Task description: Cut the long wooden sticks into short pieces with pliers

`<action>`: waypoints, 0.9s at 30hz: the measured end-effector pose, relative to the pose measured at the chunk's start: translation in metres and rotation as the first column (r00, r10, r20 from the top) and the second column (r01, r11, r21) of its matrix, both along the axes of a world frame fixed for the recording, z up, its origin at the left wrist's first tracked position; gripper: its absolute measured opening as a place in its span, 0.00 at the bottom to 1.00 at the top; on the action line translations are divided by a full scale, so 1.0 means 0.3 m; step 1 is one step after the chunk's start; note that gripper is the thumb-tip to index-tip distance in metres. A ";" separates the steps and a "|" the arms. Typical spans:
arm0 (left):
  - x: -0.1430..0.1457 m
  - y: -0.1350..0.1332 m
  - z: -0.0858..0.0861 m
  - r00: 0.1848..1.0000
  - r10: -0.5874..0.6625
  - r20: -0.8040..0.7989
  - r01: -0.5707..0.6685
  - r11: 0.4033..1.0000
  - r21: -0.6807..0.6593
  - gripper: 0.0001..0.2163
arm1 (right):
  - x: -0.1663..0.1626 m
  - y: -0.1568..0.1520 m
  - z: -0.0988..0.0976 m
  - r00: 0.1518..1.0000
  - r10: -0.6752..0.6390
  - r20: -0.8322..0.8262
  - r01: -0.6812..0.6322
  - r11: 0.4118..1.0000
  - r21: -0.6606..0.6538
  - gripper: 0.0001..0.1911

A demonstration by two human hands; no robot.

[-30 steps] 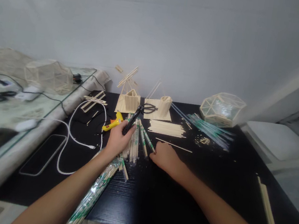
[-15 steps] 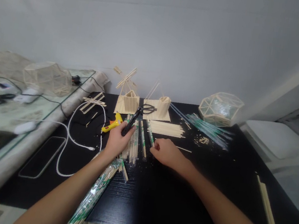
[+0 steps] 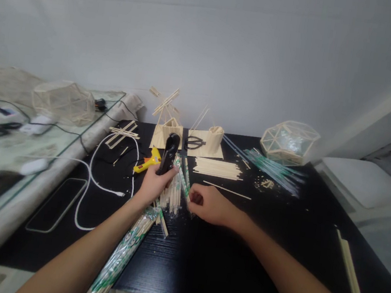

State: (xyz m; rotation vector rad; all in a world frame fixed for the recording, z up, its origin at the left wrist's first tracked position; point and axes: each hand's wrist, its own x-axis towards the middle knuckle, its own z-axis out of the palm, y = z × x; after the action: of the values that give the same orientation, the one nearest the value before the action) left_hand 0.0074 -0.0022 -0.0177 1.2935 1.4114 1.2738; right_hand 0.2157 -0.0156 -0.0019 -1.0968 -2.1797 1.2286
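Note:
My left hand point(image 3: 154, 183) is closed around a black hand tool point(image 3: 169, 152) whose rounded end points up; its exact kind is unclear. In my right hand point(image 3: 210, 205), the curled fingers pinch the lower end of a pair of chopsticks in a green-printed clear wrapper point(image 3: 183, 179). The upper end of that wrapper slants up to the left hand's fingertips; whether they grip it I cannot tell. Beneath and between the hands lie several more wrapped chopsticks point(image 3: 173, 199). A yellow glue gun point(image 3: 147, 161) rests just left of the left hand.
Bare sticks point(image 3: 218, 168) lie stacked behind the right hand. Two stick models stand at the back, a windmill-like house point(image 3: 171, 130) and a round cup point(image 3: 215, 138), with black scissors point(image 3: 195, 142) between. A chopstick bag point(image 3: 124, 253) lies under my left forearm; a white cable point(image 3: 86, 189) curls left.
My right hand has moved slightly left, bringing the wrapped chopsticks toward the left hand and tilting them. The black tool has turned in the left hand so its rounded end points up.

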 end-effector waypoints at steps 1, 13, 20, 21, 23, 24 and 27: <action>0.005 -0.006 0.004 1.000 -0.024 0.007 0.024 1.000 -0.001 0.18 | -0.006 0.001 -0.011 0.997 -0.026 -0.075 0.023 0.999 -0.040 0.05; 0.030 -0.032 0.005 0.991 -0.131 -0.018 0.132 0.989 0.065 0.17 | -0.017 0.028 -0.014 0.868 -0.228 -0.442 0.098 0.949 -0.298 0.12; 0.019 -0.030 -0.006 0.963 -0.065 -0.261 0.113 0.978 0.173 0.16 | 0.005 0.045 0.003 0.845 -0.301 -0.442 0.295 0.952 -0.084 0.11; 0.019 -0.032 -0.002 0.946 -0.038 -0.321 0.101 0.978 0.181 0.16 | 0.007 0.043 0.006 0.847 -0.311 -0.432 0.323 0.945 -0.048 0.12; 0.019 -0.035 0.005 0.902 0.032 -0.430 0.067 0.975 0.213 0.17 | 0.013 0.041 0.013 0.851 -0.336 -0.403 0.381 0.924 0.034 0.14; 0.017 -0.034 0.008 0.878 0.068 -0.475 0.053 0.970 0.236 0.18 | 0.016 0.039 0.017 0.854 -0.350 -0.384 0.410 0.908 0.084 0.15; 0.010 -0.028 0.007 0.816 0.148 -0.558 0.033 0.953 0.301 0.19 | 0.024 0.037 0.025 0.866 -0.380 -0.325 0.463 0.855 0.233 0.16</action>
State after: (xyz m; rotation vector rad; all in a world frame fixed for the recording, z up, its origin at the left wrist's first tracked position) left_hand 0.0105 -0.0106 -0.0157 1.9831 1.7216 1.2181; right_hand 0.2229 -0.0045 0.0056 -1.1262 -1.7213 0.7596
